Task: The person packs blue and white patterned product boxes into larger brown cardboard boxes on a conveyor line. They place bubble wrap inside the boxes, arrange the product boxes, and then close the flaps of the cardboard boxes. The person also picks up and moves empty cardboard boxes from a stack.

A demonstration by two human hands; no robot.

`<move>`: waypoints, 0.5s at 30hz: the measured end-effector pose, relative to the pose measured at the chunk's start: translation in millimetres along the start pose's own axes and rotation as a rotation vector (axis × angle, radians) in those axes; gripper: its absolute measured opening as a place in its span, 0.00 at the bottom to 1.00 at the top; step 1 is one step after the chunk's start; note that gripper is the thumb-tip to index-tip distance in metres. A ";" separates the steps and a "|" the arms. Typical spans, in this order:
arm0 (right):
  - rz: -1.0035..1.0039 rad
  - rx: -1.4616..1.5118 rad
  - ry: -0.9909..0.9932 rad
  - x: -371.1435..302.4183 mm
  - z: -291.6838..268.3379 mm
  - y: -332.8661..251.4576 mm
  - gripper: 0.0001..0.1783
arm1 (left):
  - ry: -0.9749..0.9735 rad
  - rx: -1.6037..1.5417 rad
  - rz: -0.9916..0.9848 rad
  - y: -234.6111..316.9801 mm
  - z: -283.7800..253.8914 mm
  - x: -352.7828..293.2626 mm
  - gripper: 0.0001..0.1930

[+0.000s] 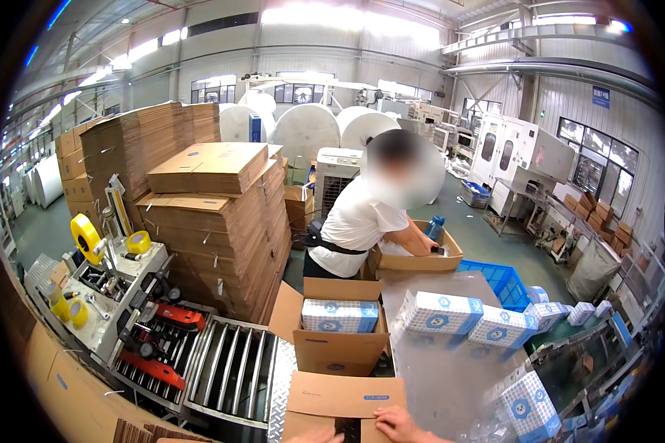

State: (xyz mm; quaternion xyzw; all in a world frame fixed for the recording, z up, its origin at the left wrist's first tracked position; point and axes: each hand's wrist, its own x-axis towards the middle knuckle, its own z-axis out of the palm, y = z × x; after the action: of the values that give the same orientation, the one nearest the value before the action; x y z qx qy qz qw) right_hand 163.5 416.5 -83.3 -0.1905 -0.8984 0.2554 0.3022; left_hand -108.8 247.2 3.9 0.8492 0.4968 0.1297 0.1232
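A brown cardboard box [346,394] stands right in front of me at the lower edge, its top flaps partly folded in around a dark gap. My right hand [396,422] rests on the right side of its top, fingers lying over the flaps. On the left side lies my left hand [318,435], blurred and cut off by the frame edge, its fingers seemingly stretched out on the flap. Just beyond is another, opened cardboard box [340,348], with white-and-blue patterned packs [340,316] inside.
A roller conveyor [233,369] with a red-armed carton taping machine [162,336] runs to the left. Stacked flat cartons [222,244] rise behind it. To the right, a metal table [428,376] carries patterned packs [443,314]. A co-worker [347,221] reaches into a carton [414,262] near a blue crate [499,280].
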 end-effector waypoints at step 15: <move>1.309 1.100 0.051 -55.9 119.0 160.4 0.24 | 0.368 -0.317 -0.670 -258.0 23.0 -135.0 0.34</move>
State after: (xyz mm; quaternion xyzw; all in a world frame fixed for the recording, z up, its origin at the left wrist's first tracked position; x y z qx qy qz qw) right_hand 159.1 475.7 -282.1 -0.5031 -0.3486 0.7737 0.1633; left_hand -374.2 250.0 -118.1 0.5737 0.7333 0.3073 0.1970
